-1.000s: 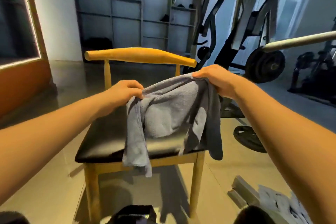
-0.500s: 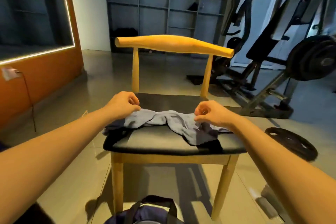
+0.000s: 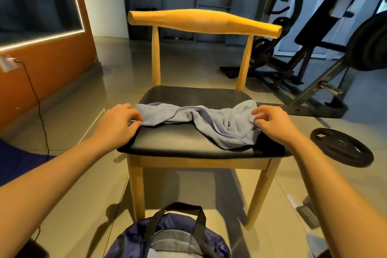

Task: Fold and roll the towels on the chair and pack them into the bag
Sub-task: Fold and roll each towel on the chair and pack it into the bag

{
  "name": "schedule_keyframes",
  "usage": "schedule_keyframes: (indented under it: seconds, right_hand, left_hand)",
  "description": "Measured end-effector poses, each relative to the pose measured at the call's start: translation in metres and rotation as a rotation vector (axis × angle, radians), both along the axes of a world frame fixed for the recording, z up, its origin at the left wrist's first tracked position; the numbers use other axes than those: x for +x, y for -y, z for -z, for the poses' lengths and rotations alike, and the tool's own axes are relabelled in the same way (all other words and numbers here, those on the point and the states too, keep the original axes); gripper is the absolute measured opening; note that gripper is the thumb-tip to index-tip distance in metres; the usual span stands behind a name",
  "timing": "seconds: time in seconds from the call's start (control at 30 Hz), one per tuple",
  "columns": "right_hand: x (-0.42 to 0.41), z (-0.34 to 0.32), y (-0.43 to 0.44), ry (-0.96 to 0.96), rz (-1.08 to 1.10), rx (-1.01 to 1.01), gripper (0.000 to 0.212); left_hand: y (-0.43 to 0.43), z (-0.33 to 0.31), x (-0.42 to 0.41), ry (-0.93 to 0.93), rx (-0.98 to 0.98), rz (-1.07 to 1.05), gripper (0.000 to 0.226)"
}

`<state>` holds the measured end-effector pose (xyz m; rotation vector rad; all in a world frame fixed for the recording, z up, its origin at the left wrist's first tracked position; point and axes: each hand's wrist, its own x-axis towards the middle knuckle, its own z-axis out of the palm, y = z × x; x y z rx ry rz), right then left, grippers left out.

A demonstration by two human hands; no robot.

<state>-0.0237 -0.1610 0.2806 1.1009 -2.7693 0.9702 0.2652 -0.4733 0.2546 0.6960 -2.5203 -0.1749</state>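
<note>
A crumpled grey-blue towel (image 3: 209,120) lies across the black seat of a wooden chair (image 3: 188,96). My left hand (image 3: 117,123) pinches the towel's left end at the seat's left edge. My right hand (image 3: 274,123) hovers at the towel's right end, fingers loosely curled, pinching a corner by the fingertips. On the floor in front of the chair stands a dark blue bag (image 3: 167,236) with black handles, its mouth open and something grey inside.
A black weight plate (image 3: 341,146) lies on the floor right of the chair. Gym machines (image 3: 314,48) stand behind to the right. An orange wall with a lit mirror (image 3: 41,16) and a hanging cable is on the left.
The towel, held up in the air a second ago, has been laid down on the seat. Both hands came down with it and moved apart to its ends.
</note>
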Motion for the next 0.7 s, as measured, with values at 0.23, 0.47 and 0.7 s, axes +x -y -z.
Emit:
schedule_keyframes:
  seconds: [0.23, 0.47, 0.7]
  right_hand:
    - [-0.014, -0.002, -0.013, 0.005, 0.167, 0.232, 0.022]
    - [-0.012, -0.003, -0.029, 0.066, 0.148, 0.127, 0.017]
    - [0.019, -0.062, -0.024, 0.406, -0.064, -0.586, 0.013]
  left_hand:
    - [-0.007, -0.006, -0.013, -0.044, 0.08, 0.039, 0.014]
    - [-0.004, 0.0, -0.01, 0.006, 0.005, 0.002, 0.009]
    - [-0.018, -0.048, -0.029, -0.435, 0.379, 0.004, 0.011]
